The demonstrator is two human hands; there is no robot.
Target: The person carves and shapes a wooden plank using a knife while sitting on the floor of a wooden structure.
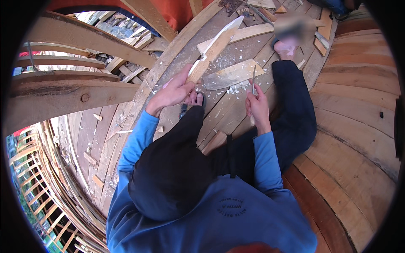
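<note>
My left hand (174, 91) is closed around the near end of a long wooden board (216, 47). White, paste-like material runs along that board's left edge and covers its far tip. In my right hand (258, 106) is a slim knife (253, 78), its thin blade pointing away from me and its pale handle end showing below the fist. The blade is apart from the held board. Between my hands a shorter flat wooden plank (233, 74) lies on the floor, its right end close to the blade. White crumbs (239, 87) are scattered around it.
I sit on a curved plank floor (219, 110), legs spread. Curved wooden ribs (88, 40) rise at the left, with scrap wood (135, 69) beyond them. A planked wooden wall (358, 101) curves along the right. More offcuts (322, 40) lie near my right foot (286, 48).
</note>
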